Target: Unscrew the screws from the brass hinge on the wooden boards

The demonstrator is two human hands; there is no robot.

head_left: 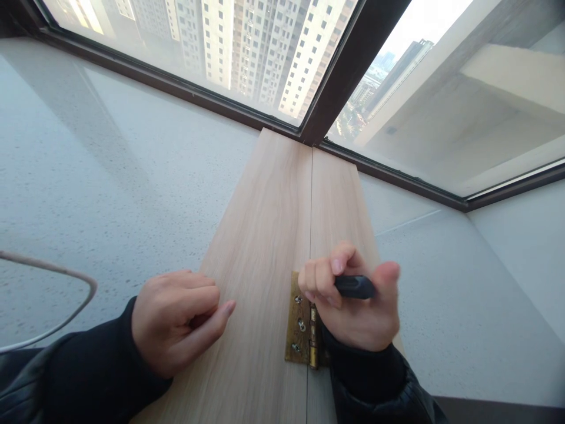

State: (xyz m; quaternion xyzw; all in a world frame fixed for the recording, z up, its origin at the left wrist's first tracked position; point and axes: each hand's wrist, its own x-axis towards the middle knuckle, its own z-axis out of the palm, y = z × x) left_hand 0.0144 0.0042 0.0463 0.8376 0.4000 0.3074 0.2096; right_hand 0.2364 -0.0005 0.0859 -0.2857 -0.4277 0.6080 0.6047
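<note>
Two pale wooden boards (260, 235) lie side by side on a white speckled sill, joined by a brass hinge (298, 324) with screws in its left leaf. My right hand (353, 306) is closed around a black tool handle (355, 287) and sits over the hinge's right leaf, hiding it and the tool's tip. My left hand (176, 318) rests on the left board with fingers curled in; I cannot make out anything in them. Both arms wear black sleeves.
The speckled white sill (110, 176) spreads left and right of the boards. A dark window frame (335, 76) runs along the far edge, with tower blocks outside. A thin pale cable (66, 277) loops at the left.
</note>
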